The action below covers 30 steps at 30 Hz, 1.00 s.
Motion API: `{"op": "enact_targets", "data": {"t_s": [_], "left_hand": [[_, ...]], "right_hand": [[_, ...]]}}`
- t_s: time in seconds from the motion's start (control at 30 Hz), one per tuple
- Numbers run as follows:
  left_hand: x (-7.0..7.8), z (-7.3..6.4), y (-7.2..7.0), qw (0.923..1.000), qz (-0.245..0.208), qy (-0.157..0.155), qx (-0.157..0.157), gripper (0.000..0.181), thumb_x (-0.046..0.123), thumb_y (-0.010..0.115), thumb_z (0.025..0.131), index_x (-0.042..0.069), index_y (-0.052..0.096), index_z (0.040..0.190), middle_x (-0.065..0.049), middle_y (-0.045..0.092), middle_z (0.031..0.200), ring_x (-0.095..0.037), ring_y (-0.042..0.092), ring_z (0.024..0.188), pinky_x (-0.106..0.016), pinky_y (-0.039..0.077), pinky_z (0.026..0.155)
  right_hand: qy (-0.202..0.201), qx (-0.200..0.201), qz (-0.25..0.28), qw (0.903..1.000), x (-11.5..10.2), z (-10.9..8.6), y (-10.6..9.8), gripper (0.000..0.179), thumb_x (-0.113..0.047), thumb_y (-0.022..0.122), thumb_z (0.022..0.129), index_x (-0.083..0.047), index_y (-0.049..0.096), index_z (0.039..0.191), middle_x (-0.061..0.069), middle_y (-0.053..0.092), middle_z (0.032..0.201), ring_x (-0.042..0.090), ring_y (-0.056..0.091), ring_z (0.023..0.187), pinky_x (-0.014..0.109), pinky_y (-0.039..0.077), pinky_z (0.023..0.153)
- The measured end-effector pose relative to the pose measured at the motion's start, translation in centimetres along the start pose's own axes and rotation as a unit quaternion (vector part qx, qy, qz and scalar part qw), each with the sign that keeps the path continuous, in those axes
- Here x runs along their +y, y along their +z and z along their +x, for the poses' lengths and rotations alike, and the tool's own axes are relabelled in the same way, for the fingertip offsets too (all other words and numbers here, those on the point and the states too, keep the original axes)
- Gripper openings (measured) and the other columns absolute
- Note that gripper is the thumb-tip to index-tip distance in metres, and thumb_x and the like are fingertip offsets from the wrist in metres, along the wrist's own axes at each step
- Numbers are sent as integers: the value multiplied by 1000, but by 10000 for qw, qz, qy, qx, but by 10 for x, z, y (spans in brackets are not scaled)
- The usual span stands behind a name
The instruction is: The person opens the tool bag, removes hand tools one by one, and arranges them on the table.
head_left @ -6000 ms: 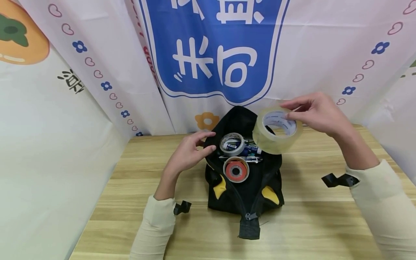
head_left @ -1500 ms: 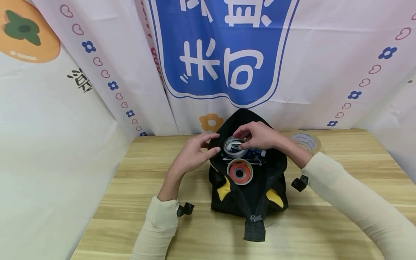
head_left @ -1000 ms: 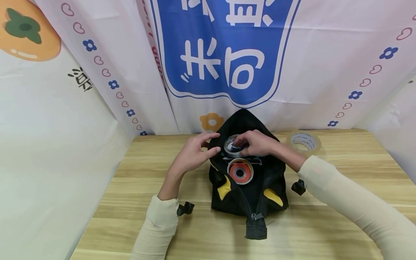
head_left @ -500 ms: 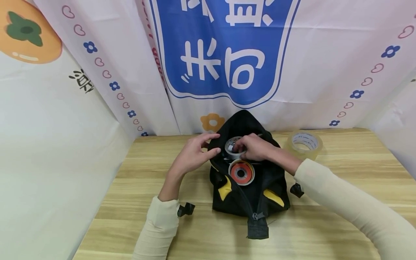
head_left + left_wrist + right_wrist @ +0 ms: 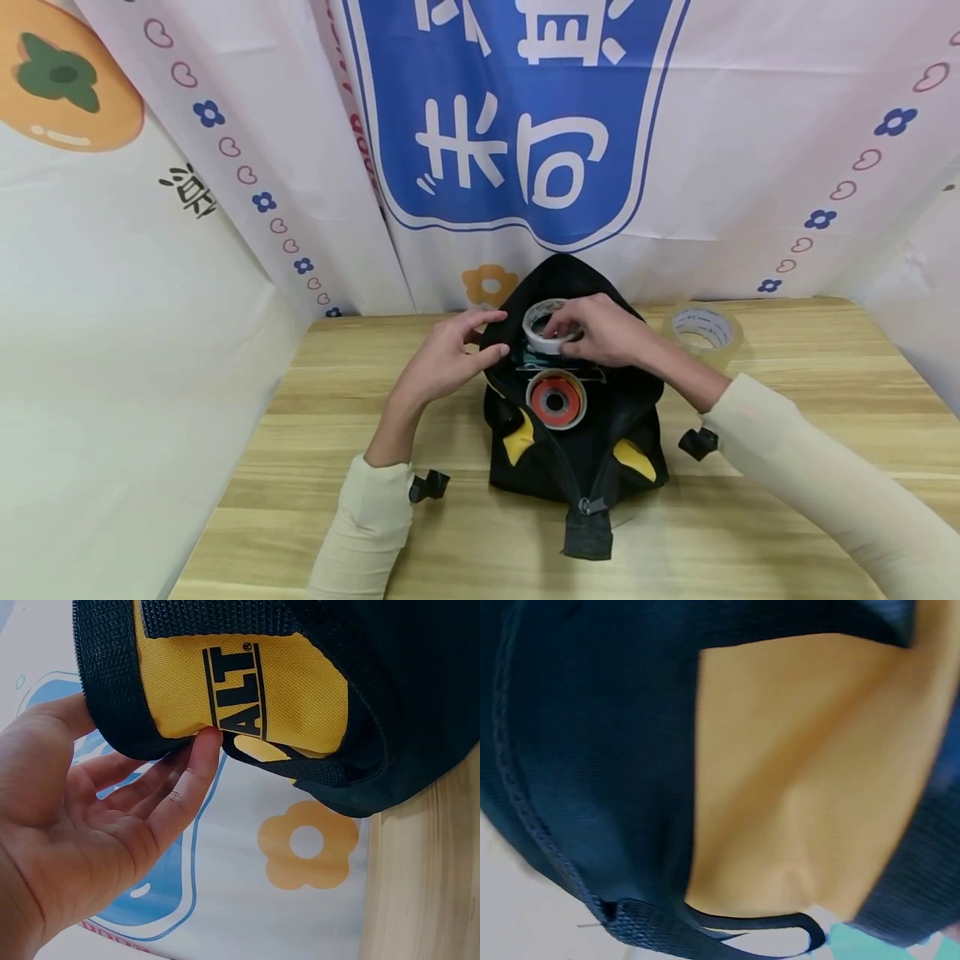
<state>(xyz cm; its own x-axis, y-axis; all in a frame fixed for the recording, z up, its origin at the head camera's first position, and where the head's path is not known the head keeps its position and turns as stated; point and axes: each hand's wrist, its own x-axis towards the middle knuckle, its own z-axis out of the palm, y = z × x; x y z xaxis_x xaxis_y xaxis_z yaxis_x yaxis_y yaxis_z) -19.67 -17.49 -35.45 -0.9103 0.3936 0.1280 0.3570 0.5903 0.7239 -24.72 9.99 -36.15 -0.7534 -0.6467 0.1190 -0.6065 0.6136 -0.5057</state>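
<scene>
A black tool bag with yellow patches stands unzipped on the table. My left hand holds its left rim. In the left wrist view, the hand has its fingertips at the edge of the yellow panel lettered ALT. My right hand reaches into the bag's mouth and pinches a white tape roll by its ring. Nearer the front of the opening sits a red tape roll inside a beige ring. The right wrist view shows only the bag's black and yellow cloth.
Behind the right forearm, a clear packing tape roll lies on the wooden table. A slim metallic tool shows in the bag beside other small items, hard to make out. A printed cloth hangs close behind the bag.
Six seconds ago my right hand held the clear packing tape roll, which now lies on the table. In the last half second the white tape roll has risen slightly. My left hand stays put.
</scene>
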Motion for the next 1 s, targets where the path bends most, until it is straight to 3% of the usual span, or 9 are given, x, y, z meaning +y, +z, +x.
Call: {"op": "enact_targets", "data": {"t_s": [0.3, 0.5, 0.73, 1.0], "left_hand": [[-3, -2, 2, 10000, -94, -33, -1, 49, 24, 73, 103, 12, 63, 150, -10, 64, 152, -31, 71, 116, -51, 57, 105], [-4, -2, 2, 9998, -165, -86, 12, 49, 23, 73, 103, 13, 63, 149, -10, 64, 152, -31, 70, 116, -53, 56, 107], [-4, -1, 3, 9999, -136, -78, 30, 49, 23, 73, 103, 13, 64, 149, -10, 64, 152, -31, 70, 117, -52, 56, 107], [-2, 1, 3, 9999, -127, -50, 39, 49, 22, 74, 102, 12, 64, 149, -10, 64, 151, -31, 69, 116, -51, 56, 109]], "right_hand": [[-139, 324, 416, 9985, -16, -20, -27, 21, -2, 77, 95, -12, 82, 114, 7, 78, 116, 20, 72, 94, 43, 64, 87], [-156, 561, 468, 9972, -22, -32, -42, 21, -4, 77, 96, -12, 82, 115, 5, 78, 111, 16, 68, 87, 31, 61, 81], [0, 837, 436, 9955, -20, -46, -55, 21, -3, 78, 96, -8, 80, 116, 6, 76, 102, 18, 66, 87, 26, 57, 75], [63, 1094, 580, 9923, -14, -61, -67, 22, -2, 79, 95, -8, 80, 117, 6, 75, 103, 18, 66, 93, 19, 59, 81]]}}
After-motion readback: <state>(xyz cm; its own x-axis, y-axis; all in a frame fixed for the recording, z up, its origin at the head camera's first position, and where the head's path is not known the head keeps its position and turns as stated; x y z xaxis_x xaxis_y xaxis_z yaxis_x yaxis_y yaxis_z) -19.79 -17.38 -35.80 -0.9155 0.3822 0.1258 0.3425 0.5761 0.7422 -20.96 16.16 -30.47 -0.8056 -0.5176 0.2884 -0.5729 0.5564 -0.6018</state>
